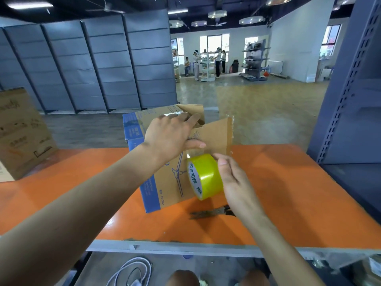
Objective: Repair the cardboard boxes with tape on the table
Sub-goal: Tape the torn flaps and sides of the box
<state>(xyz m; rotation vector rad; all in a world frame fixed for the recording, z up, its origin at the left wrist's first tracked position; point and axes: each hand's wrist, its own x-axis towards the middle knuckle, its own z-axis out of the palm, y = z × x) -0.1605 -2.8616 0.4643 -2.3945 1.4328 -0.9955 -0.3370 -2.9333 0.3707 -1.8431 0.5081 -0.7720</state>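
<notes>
A brown and blue cardboard box point(165, 188) stands on the orange table point(288, 193), its top flaps partly raised. My left hand point(171, 137) lies flat on top of the box, fingers straight, pressing a flap near the opening, thumb pointing right. My right hand point(233, 180) grips a roll of yellow-green tape point(206, 178) held against the box's front face, just under the right flap point(216, 137). A short stretch of clear tape seems to run up from the roll toward my left thumb.
Dark scissors point(210, 213) lie on the table right in front of the box. A second cardboard box point(20, 133) stands at the table's left end. Grey metal shelving point(350, 100) rises on the right. Several people stand far off in the room.
</notes>
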